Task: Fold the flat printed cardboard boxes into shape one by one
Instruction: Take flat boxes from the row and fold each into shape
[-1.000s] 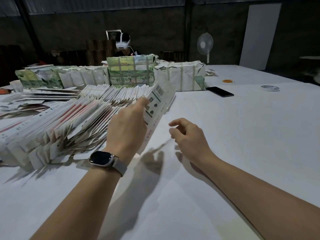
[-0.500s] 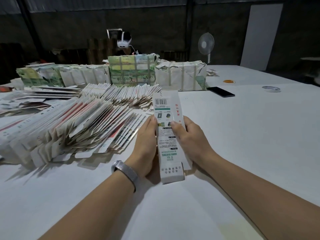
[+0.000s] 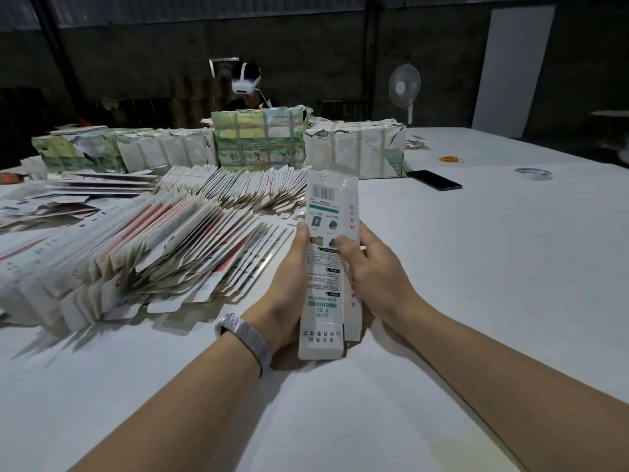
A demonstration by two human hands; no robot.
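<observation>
A long white printed cardboard box (image 3: pixel 326 267) with a barcode near its far end lies lengthwise between both hands, just above the white table (image 3: pixel 476 284). My left hand (image 3: pixel 289 284) grips its left edge, thumb on the printed face. My right hand (image 3: pixel 371 270) grips the right edge, thumb on top. The box looks partly squeezed open, with a second side panel showing on the right. A fanned row of flat printed boxes (image 3: pixel 163 253) lies to the left.
Wrapped bundles (image 3: pixel 258 137) stand at the back, another fanned row (image 3: pixel 238 185) before them. A black phone (image 3: pixel 434 184), a tape roll (image 3: pixel 532 173) and rubber bands (image 3: pixel 451 159) lie at the right. A person wearing a headset (image 3: pixel 245 85) sits opposite; a fan (image 3: pixel 404 86) stands behind.
My left hand pulled one box off the fanned row and brought it to the middle. My right hand joined it, and both now press the box edges inward.
</observation>
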